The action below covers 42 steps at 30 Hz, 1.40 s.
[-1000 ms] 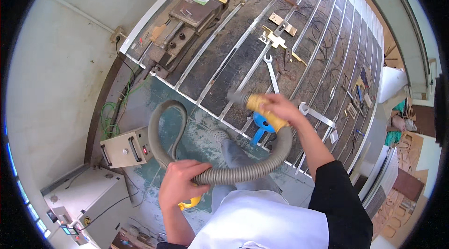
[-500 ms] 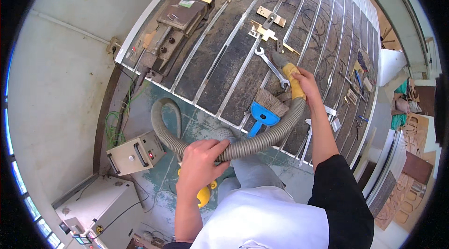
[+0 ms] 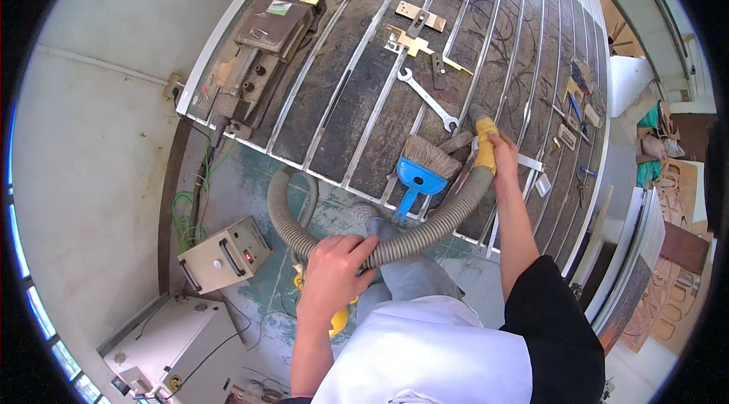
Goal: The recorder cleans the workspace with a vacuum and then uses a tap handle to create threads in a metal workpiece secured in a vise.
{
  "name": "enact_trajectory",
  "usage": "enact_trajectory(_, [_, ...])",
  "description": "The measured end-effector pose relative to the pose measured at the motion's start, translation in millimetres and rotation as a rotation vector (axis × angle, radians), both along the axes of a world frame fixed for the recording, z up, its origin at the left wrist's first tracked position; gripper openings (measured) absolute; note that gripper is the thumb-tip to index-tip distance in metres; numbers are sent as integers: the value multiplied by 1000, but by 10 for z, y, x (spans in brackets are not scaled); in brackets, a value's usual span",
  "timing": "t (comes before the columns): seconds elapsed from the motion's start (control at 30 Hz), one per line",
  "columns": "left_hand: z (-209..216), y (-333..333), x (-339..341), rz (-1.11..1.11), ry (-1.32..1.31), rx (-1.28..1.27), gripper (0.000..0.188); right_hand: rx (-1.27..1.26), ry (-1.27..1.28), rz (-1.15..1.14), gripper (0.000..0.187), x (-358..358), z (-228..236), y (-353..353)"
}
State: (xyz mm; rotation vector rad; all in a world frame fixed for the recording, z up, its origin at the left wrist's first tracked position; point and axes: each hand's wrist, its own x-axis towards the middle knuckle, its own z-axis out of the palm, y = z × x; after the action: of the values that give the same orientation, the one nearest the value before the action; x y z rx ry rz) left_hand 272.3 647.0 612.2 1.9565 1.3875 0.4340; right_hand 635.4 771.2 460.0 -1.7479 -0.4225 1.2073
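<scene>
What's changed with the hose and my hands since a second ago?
Your right hand swung the yellow-wrapped end of the grey hose from the wrench's left to its right; its nozzle, which pointed left, now points away from you. The blue brush shows more fully.

Both hands kept hold: your left hand is still on the hose. Wrench, brush and brass-coloured pieces stayed put.

Vise (image 3: 258, 27) tag (image 3: 279, 7): pale green, ahead of the left hand (image 3: 332, 266), too small to read.
Beige box (image 3: 225, 255) display (image 3: 248, 257): lit red, left of that hand, illegible.
</scene>
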Motion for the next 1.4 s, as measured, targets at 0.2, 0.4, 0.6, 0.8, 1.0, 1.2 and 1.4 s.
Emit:
enact_trajectory(0.2, [276,-240,-421,98,-19,38,43,180,-84,361,43,-630,377,-156])
enact_trajectory(0.4, [340,-630,-794,284,-26,-161,46,-123,-234,946,40,-1174,63,-356])
enact_trajectory(0.6, [385,-701,-718,352,-90,-149,43,-34,-120,759,41,-1289,-54,-184])
enact_trajectory(0.8, [354,-597,-772,400,-12,-75,43,99,-418,1130,43,-1604,-12,122])
enact_trajectory(1.0, [406,-612,-691,358,-54,-158,44,3,-261,813,43,-1336,-89,148])
enact_trajectory(1.2, [315,-260,-394,286,-17,-35,43,294,-404,510,42,-1170,-159,856])
enact_trajectory(1.4, [211,319,-224,285,126,104,38,189,-519,427,36,-1391,-268,1601])
